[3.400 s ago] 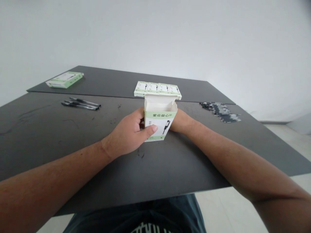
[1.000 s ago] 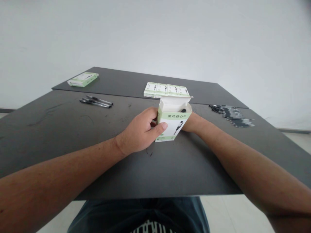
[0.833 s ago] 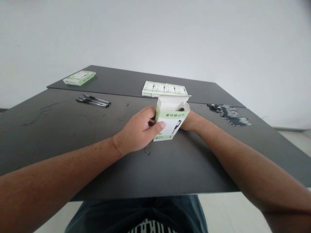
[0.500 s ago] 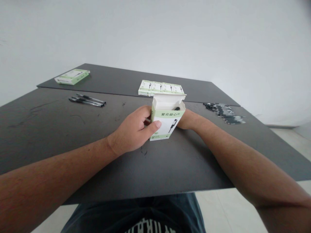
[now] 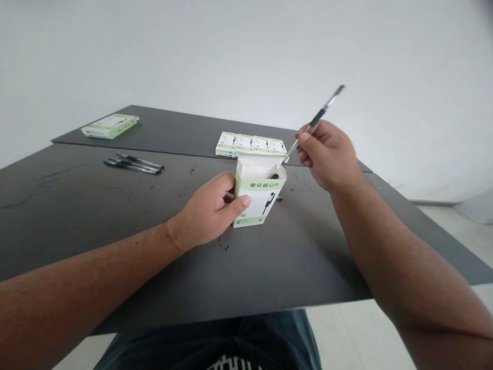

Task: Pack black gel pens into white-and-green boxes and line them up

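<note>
A small white and green carton [image 5: 254, 198] stands upright on the table, its top flap raised. My left hand [image 5: 211, 208] is closed round its left side, thumb on the front. Inside the mouth a black pen end shows near the right. To the right and above, my right hand [image 5: 327, 154] pinches a pen [image 5: 318, 117] with a black grip. That pen is tilted, its lower end close to the carton's open top at the right. Whether it touches the carton I cannot tell. A dark pen end [image 5: 279, 199] peeks out behind the carton's right side.
Several pens [image 5: 133, 164] lie on the dark table [image 5: 162, 293] at the left. Several closed cartons [image 5: 250, 144] stand in a row at the back, and a larger green and white box [image 5: 110, 126] lies at the far left. My right arm covers the table's right side.
My right hand has come up from behind the carton, now holding a pen above and right of it. The left hand keeps its hold. The view has shifted slightly.
</note>
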Tool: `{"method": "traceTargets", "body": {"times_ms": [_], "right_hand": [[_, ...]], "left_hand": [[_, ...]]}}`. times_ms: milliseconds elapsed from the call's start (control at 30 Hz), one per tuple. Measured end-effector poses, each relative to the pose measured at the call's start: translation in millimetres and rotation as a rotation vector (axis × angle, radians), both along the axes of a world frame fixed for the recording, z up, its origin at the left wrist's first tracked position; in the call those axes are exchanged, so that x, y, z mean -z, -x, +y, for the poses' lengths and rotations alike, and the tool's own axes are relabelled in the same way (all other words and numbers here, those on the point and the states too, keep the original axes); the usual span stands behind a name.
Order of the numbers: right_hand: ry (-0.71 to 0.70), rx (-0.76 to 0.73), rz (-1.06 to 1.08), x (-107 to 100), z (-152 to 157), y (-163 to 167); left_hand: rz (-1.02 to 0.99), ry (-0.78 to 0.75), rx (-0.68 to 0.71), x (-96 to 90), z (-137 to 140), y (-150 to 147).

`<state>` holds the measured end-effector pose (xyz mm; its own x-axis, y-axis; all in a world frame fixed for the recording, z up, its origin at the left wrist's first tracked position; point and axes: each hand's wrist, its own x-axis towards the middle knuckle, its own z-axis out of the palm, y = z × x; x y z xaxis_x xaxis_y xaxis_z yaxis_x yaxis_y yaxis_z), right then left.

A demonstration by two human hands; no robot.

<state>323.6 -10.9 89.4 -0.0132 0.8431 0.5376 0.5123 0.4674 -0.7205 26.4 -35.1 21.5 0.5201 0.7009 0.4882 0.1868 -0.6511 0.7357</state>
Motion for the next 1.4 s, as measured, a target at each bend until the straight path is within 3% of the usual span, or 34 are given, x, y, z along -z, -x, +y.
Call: {"method": "traceTargets", "body": {"times_ms": [67,133,300,433,600,700,800,1167,1300,1400], "right_hand": [[-0.088,-0.091,0.220,-10.7,-15.0,10.8],[-0.133,-0.179,0.299,-17.0,-30.4,23.3],[-0.189,-0.172,0.205,-20.3,-54.1,41.0],[-0.258,-0.173,0.250,-23.4,-60.2,39.1],[-0.178,-0.138,-0.162,-26.4,-64.9,40.3],[-0.091,-0.155,-0.347,-25.7,-63.9,42.7],[-0.047,-0.146,-0.381,-22.9,-60.9,42.5],[-0.075,-0.202,-0.116,-7.0,-57.1,43.5],[-0.122,-0.078,-0.001,6.0,-31.5,27.5],[0.002,0.036,-0.251,24.3,-4.0,15.1]], "left_hand": [[0.012,-0.012,-0.009,0.6,-0.1,0.3],[0.023,-0.015,-0.018,1.4,0.2,0.5],[0.023,-0.030,-0.015,2.2,1.1,0.4],[0.031,-0.039,-0.017,1.9,1.0,0.6],[0.012,0.008,-0.002,3.6,0.6,0.4],[-0.005,0.031,0.004,4.2,1.4,-0.3],[-0.024,0.046,0.006,4.1,1.7,-0.9],[-0.011,0.043,0.010,2.6,0.2,-1.3],[0.001,0.020,-0.002,1.3,-0.6,-1.7],[-0.004,0.022,-0.003,1.4,-0.9,-1.5]]}}
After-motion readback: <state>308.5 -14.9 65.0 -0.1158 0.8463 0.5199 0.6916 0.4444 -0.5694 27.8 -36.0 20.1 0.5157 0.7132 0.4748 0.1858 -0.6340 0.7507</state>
